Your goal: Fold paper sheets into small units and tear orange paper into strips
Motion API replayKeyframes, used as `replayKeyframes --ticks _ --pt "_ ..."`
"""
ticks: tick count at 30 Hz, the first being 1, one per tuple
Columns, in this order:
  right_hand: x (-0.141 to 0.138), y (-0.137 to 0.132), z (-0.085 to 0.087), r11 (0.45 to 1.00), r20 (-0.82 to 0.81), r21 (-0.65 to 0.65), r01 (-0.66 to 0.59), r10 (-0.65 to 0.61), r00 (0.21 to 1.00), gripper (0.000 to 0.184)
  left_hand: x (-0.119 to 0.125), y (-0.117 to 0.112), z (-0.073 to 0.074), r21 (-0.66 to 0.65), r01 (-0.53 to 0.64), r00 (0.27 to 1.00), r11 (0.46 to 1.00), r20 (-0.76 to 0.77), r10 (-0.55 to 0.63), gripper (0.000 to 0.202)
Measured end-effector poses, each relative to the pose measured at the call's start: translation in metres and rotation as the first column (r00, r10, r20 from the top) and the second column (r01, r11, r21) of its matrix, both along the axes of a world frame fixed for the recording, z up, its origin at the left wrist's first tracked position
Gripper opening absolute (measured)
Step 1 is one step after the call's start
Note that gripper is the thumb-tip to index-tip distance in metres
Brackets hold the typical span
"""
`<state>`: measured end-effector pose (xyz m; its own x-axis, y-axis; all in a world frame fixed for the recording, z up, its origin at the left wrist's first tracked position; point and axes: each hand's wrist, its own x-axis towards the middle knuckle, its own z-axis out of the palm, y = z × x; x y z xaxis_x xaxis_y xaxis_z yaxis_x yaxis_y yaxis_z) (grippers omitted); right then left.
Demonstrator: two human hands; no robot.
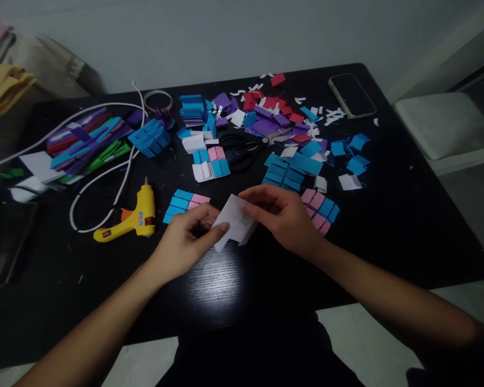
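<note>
Between my two hands is a folded piece of white paper [233, 217], held above the near part of the table. My left hand [185, 236] pinches its left edge, thumb on top. From the right, my right hand [284, 215] grips the upper right corner between thumb and fingers. Under and behind my left hand lies a blue and pink paper panel [181, 203]. Partly covered by my right hand and wrist is another pink and blue panel [326, 207]. Just beyond sit a white, pink and blue panel [220, 167] and a blue panel [284, 174].
A yellow glue gun [143, 212] lies left, near a looping white cable [75, 207]. Black-handled scissors [246, 153] rest among purple, red and white paper scraps [266, 121]. Bundled coloured strips [89, 137], a tape roll [158, 92] and a phone [351, 95] lie toward the back.
</note>
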<state>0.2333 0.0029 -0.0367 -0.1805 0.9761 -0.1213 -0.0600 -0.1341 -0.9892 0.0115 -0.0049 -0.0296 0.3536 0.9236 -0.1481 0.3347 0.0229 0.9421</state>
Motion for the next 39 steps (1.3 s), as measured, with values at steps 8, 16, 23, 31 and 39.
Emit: replayKeyframes --ticks 8,16,23,31,39 --pt "-0.002 -0.006 0.005 0.962 0.001 -0.066 -0.264 0.265 0.964 0.037 0.0 0.005 0.011 0.008 -0.274 0.962 0.962 0.017 0.273 0.024" --pt "-0.005 -0.007 0.002 0.962 0.043 -0.117 -0.245 0.251 0.967 0.016 0.006 0.004 0.008 -0.034 -0.247 0.954 0.968 0.167 0.25 0.015" --pt "-0.005 -0.01 0.003 0.943 0.009 -0.137 -0.303 0.307 0.952 0.04 0.007 0.003 0.002 0.009 -0.19 0.965 0.982 0.185 0.185 0.013" --pt "-0.005 -0.006 0.004 0.989 0.071 0.009 -0.147 0.146 0.987 0.009 0.007 0.001 0.002 0.011 -0.109 0.976 0.994 0.189 0.105 0.014" --pt "-0.003 -0.003 0.004 0.994 -0.048 -0.005 -0.113 0.113 0.992 0.004 0.002 0.001 0.003 -0.01 -0.054 0.972 0.998 0.228 0.055 0.003"
